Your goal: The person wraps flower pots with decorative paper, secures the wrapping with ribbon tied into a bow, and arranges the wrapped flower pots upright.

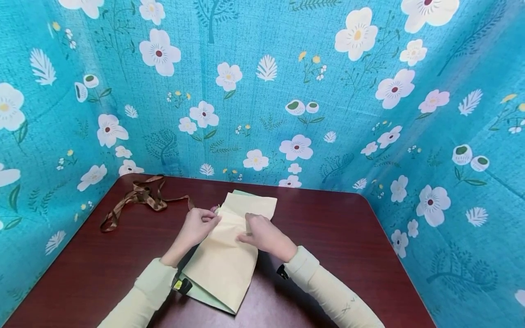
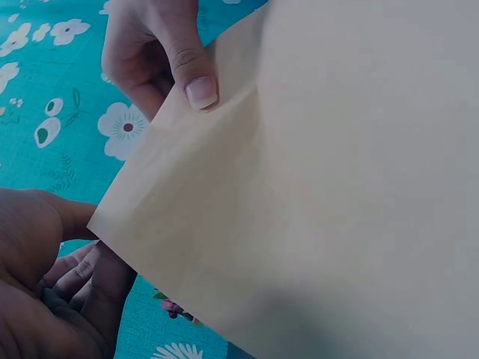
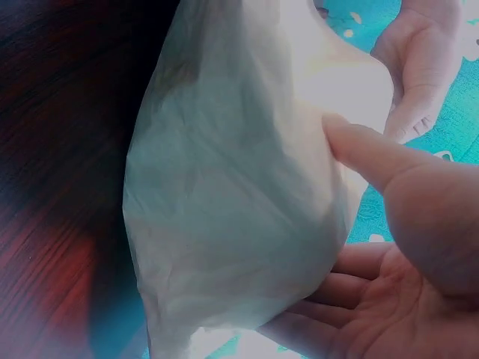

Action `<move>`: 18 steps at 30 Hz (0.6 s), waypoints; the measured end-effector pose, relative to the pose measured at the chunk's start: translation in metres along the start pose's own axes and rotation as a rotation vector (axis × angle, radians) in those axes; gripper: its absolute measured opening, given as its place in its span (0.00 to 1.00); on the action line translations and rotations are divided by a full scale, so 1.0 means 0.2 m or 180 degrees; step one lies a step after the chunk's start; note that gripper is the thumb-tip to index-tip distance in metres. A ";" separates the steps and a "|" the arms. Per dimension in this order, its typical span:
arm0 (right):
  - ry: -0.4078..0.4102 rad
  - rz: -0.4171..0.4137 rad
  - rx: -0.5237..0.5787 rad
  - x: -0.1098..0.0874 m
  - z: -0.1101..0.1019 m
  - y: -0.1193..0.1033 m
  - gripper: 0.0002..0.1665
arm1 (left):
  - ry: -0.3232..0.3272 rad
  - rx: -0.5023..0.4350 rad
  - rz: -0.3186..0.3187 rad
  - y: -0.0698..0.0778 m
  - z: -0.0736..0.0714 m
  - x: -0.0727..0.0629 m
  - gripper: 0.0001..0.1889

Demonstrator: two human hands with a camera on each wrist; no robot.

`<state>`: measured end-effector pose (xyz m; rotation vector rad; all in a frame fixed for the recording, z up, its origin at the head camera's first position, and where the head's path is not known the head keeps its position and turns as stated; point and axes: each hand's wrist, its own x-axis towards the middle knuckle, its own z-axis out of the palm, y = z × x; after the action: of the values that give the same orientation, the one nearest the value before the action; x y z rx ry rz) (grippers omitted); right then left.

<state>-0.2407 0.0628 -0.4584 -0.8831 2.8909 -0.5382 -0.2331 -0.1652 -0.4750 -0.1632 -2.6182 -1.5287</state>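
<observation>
A cream sheet of wrapping paper lies at a slant over a pale green sheet, with its upper part folded or creased. My left hand pinches a corner of the cream paper between thumb and fingers, plainest in the left wrist view. Across from it, my right hand holds the paper's right side, thumb on the near face and fingers behind. Small reddish flowers peek out beside the paper near my left hand; the paper hides the rest of them.
A loose brown ribbon lies tangled at the table's back left. The dark red-brown table has rounded back corners. A blue flowered cloth hangs around its back and sides.
</observation>
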 end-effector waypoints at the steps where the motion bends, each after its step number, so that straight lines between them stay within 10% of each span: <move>1: -0.0003 -0.0001 0.0001 0.00 0.00 0.00 0.25 | 0.0010 -0.0003 0.0009 0.00 0.00 0.00 0.10; 18: 0.0274 0.0137 -0.0489 0.02 0.05 -0.03 0.33 | 0.0161 0.0111 0.0126 0.00 0.00 0.01 0.10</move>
<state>-0.2386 0.0538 -0.4650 -0.8332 3.0558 -0.3634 -0.2345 -0.1643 -0.4745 -0.1701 -2.5847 -1.4545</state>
